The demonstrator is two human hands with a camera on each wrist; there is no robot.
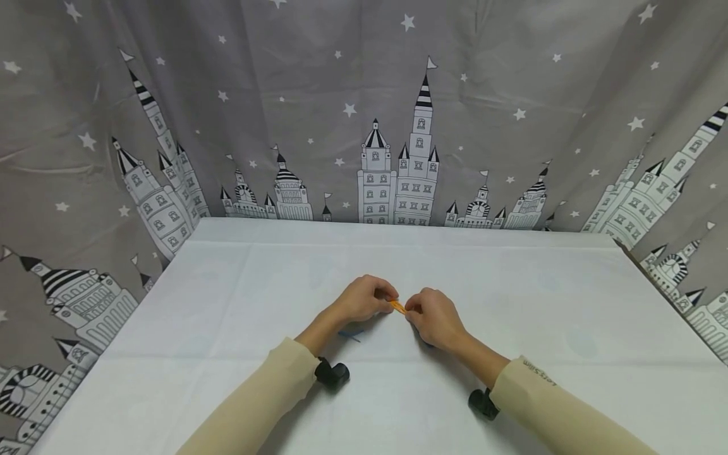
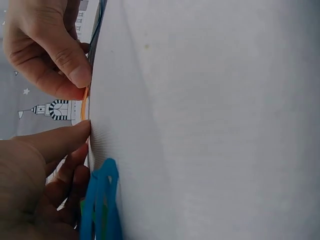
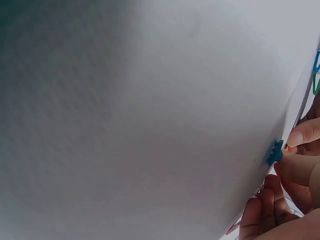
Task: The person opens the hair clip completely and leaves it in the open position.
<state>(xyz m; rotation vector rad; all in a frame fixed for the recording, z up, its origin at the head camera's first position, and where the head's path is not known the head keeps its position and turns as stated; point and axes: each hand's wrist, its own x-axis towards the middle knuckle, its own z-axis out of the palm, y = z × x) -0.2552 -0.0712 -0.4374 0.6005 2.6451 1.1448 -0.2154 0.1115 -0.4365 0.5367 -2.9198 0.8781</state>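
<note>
Near the middle of the white table, both hands meet over a thin orange strip-like piece [image 1: 397, 307]. My left hand [image 1: 363, 299] pinches its left end and my right hand [image 1: 438, 320] holds the other end between thumb and fingers. In the left wrist view a short stretch of the orange piece [image 2: 84, 104] shows between the fingertips of the two hands. A blue looped piece [image 2: 102, 200] lies on the table by the left hand, with something green partly hidden behind it. Another small blue piece [image 3: 275, 153] sits by the right hand's fingers.
A white cloth [image 1: 512, 284] covers the table, and a grey curtain [image 1: 318, 82] with castles and stars hangs behind it. Blue and green loops [image 3: 316, 82] show at the right wrist view's edge. A reddish piece [image 3: 233, 228] lies low in that view.
</note>
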